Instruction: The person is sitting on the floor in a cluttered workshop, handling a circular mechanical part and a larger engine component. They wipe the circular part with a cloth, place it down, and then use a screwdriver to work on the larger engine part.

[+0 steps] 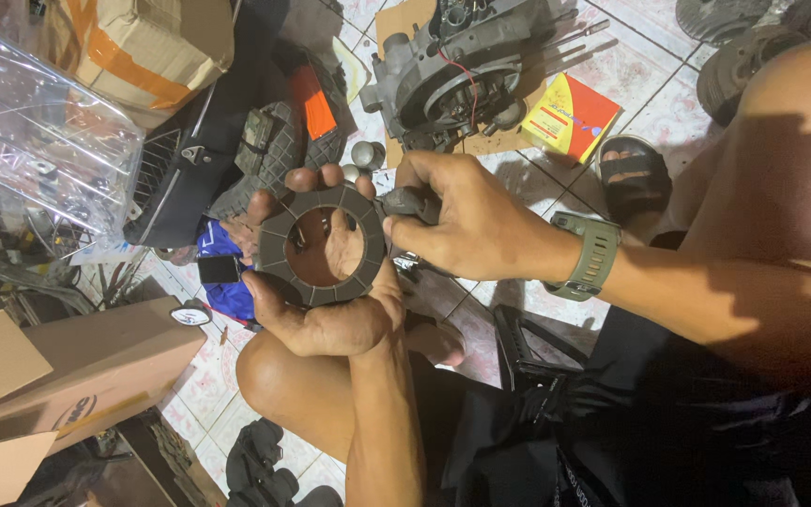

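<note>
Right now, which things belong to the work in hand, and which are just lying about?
In hand:
left hand cradling grey friction ring
right hand gripping dark tool

Lying about:
engine casing
yellow-red box
sandal
cardboard box
clear plastic tray

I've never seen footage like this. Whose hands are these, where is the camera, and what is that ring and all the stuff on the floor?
There is one picture, taken by a camera worn on a person's head, looking down at their own two bare hands as they sit on a tiled floor.

The left hand lies palm up and cradles a flat dark ring with a grooved face and a large round hole. The right hand, which wears a green wristwatch, pinches a small dark part at the ring's edge; what it is I cannot tell.

On the floor around them lie a grey metal engine, a yellow and red box, a black sandal, cardboard boxes and clear plastic packaging.
</note>
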